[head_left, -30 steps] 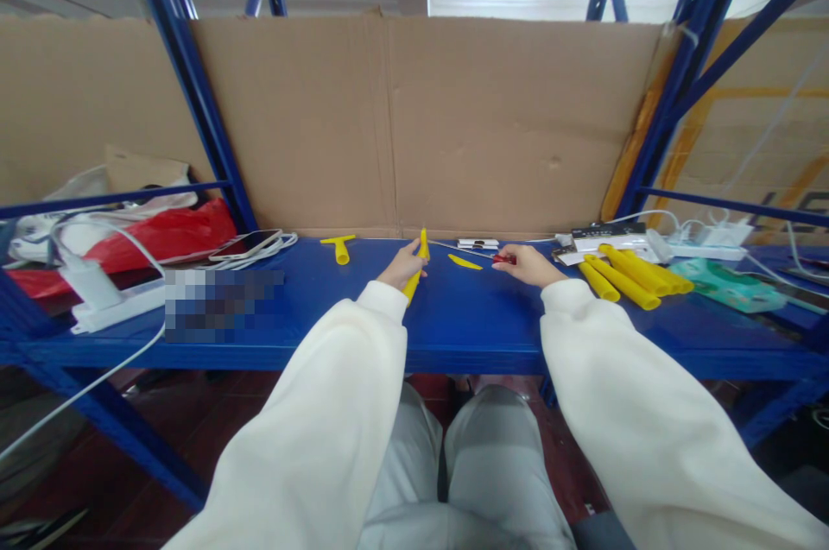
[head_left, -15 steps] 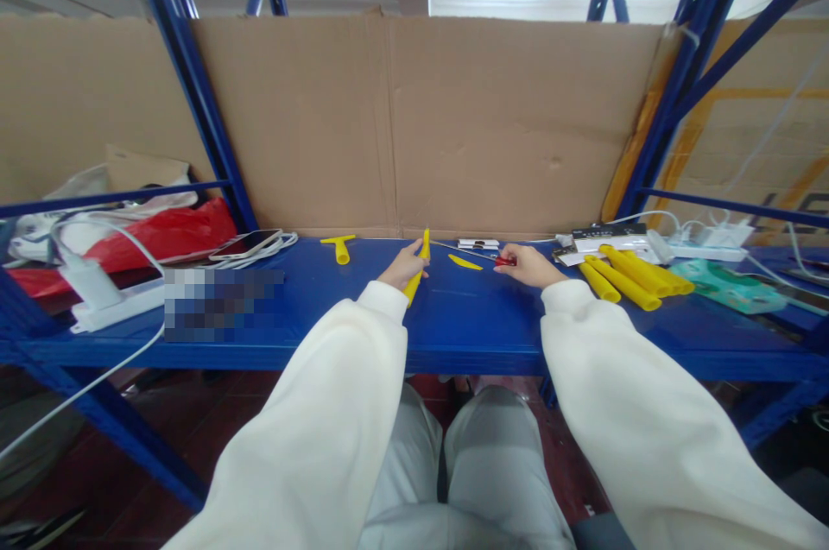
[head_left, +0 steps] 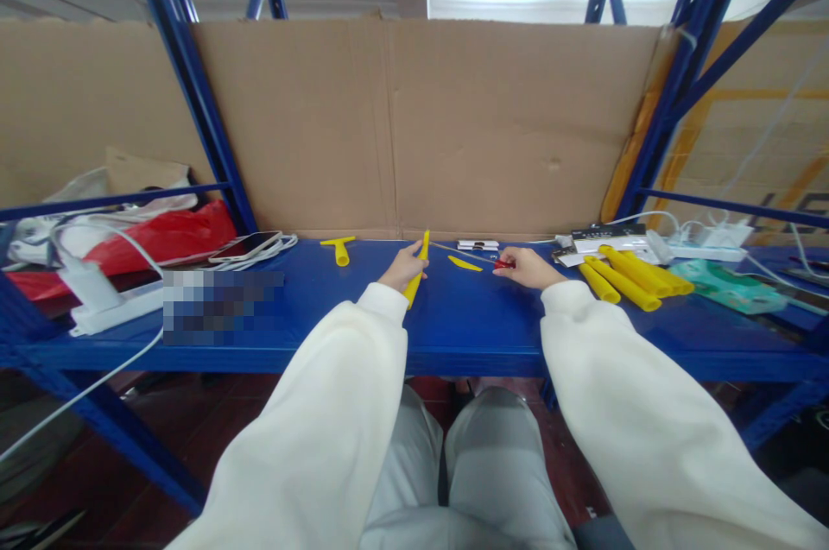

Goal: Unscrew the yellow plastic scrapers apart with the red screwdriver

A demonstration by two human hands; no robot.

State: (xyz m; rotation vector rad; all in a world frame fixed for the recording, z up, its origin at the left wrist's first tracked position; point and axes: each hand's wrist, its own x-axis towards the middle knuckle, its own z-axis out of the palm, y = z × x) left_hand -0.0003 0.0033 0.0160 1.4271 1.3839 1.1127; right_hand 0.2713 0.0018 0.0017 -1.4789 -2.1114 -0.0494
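My left hand (head_left: 402, 266) is closed around a yellow plastic piece (head_left: 424, 249), held upright on edge; it resembles the T-shaped piece (head_left: 340, 253) lying to the left. In my right hand (head_left: 529, 266) the fingers pinch the red handle of what looks like a long, thin screwdriver (head_left: 501, 263). Its metal shaft runs leftward to the yellow piece's upper part; whether the tip touches it I cannot tell. Between my hands a curved yellow strip (head_left: 465, 263) lies flat on the blue shelf (head_left: 476, 317).
Several yellow tubes (head_left: 625, 278) are piled right of my right hand, near a green packet (head_left: 738, 285). A small black-and-white item (head_left: 477, 245) lies by the cardboard wall (head_left: 492, 127). At left are a phone (head_left: 246, 246), a white power strip (head_left: 123, 306) and a red bag (head_left: 165, 237).
Hardly anything differs. The fingers of my right hand have shifted very slightly on the red handle; my left hand keeps its place.
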